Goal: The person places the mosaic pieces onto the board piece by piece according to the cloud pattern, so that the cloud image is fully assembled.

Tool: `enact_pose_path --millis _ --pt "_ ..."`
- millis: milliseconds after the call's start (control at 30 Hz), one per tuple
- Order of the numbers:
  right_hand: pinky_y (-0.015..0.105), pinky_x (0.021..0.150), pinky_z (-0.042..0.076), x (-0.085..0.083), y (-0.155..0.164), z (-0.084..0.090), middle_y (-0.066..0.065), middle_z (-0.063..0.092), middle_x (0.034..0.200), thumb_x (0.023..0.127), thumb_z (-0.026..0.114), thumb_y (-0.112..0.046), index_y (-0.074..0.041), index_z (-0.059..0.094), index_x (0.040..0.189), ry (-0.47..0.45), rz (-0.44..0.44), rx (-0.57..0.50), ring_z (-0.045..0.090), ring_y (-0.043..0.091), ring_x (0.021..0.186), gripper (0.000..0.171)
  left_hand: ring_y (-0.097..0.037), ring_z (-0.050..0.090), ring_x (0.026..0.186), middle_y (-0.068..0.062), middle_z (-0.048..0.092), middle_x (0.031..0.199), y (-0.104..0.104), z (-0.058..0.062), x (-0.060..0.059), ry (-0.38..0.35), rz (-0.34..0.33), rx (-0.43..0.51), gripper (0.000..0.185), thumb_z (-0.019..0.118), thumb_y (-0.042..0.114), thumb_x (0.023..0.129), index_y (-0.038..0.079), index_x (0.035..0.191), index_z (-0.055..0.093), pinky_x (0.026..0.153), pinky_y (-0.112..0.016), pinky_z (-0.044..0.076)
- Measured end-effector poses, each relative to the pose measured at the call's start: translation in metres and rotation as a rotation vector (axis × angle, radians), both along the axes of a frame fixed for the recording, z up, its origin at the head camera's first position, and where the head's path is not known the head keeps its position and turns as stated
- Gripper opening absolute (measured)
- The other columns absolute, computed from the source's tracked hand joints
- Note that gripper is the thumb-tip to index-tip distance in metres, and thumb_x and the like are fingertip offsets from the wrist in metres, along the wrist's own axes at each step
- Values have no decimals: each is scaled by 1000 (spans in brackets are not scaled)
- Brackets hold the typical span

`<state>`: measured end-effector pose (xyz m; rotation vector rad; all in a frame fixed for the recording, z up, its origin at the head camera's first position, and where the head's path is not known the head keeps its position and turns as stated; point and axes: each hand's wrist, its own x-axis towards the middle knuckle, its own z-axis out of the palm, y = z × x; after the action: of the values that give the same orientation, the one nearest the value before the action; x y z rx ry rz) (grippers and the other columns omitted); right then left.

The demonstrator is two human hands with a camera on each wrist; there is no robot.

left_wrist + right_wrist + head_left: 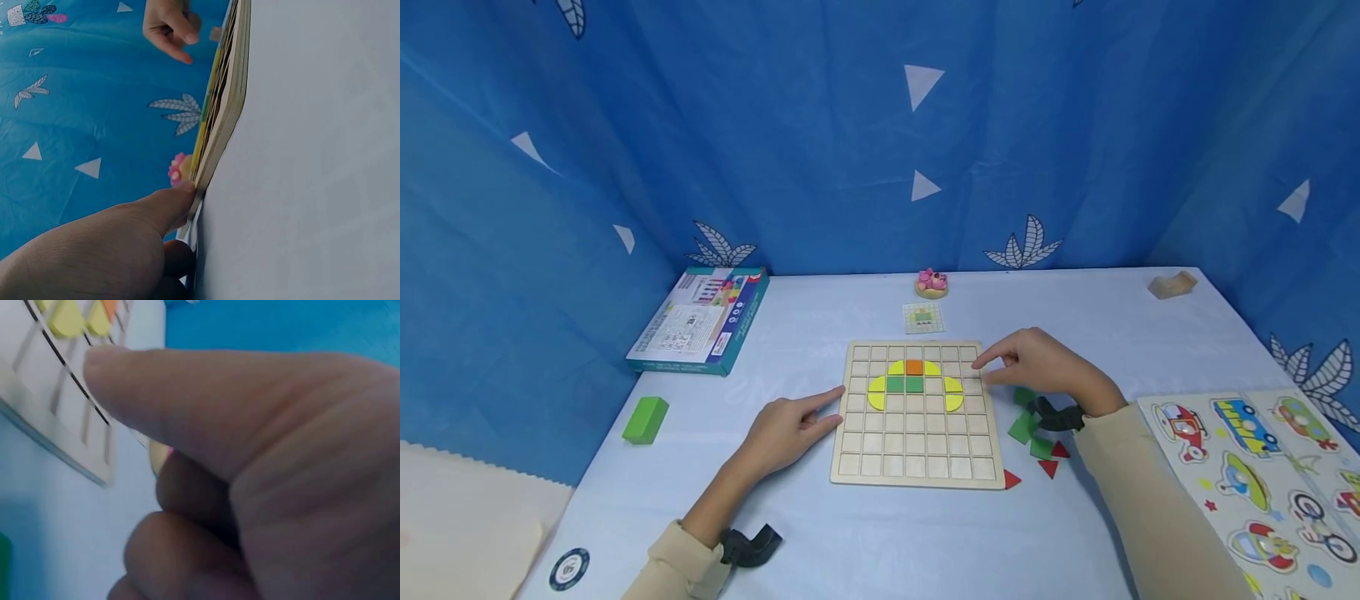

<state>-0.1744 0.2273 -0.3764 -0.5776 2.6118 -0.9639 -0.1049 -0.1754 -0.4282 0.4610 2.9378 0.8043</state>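
Note:
A wooden grid board (917, 450) lies at the table's middle, with yellow, orange and green pieces (913, 384) set in its upper rows. My left hand (786, 427) lies flat on the table, its straight fingers touching the board's left edge (219, 137). At the board's upper right edge is my right hand (1037, 364), with thumb and index finger pointing left over the grid. In the right wrist view a small pale yellow piece (157, 456) shows pinched between the thumb and curled fingers. The left wrist view shows the right hand (169, 28) across the board.
Loose green and red pieces (1033, 437) lie just right of the board. A vehicle puzzle (1262, 475) sits at the right and a game box (700, 321) at the back left. A green block (645, 419) lies at the left. A pattern card (922, 317) and a pink toy (931, 283) sit behind the board.

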Motion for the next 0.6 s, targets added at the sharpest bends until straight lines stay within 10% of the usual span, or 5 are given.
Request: enact_pose_path --millis 600 --pt "27 50 32 17 45 -11 -1 41 58 85 84 -24 -14 79 109 -77 -85 95 44 19 56 26 -9 36 47 9 43 54 1 1 0 0 1 4 50 70 46 97 30 143 62 51 -26 30"
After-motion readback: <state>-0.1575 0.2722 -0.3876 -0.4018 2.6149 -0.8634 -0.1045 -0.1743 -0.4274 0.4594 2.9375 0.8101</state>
